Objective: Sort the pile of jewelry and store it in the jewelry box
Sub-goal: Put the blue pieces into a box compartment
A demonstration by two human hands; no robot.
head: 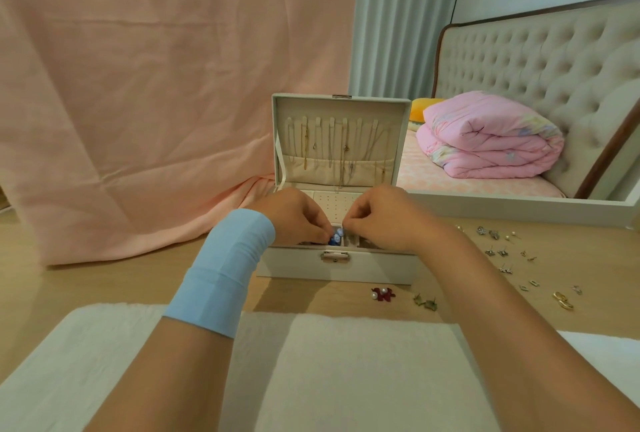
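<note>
Over the front compartment of the jewelry box [346,267], the left hand [294,215] pinches a blue earring [335,240] in its grip, likely to seat it, while the right hand [377,217] curls its grip alongside, holding I cannot tell what, and loose earrings [498,251] wait on the worktop [104,286].

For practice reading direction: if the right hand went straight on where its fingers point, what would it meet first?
Likely the blue jewelry piece in the jewelry box, just before the left hand.

Home bedroom: tufted headboard [540,61], folded pink quilt [485,141] on bed, curtain [398,16], pink drape [156,68].
</note>
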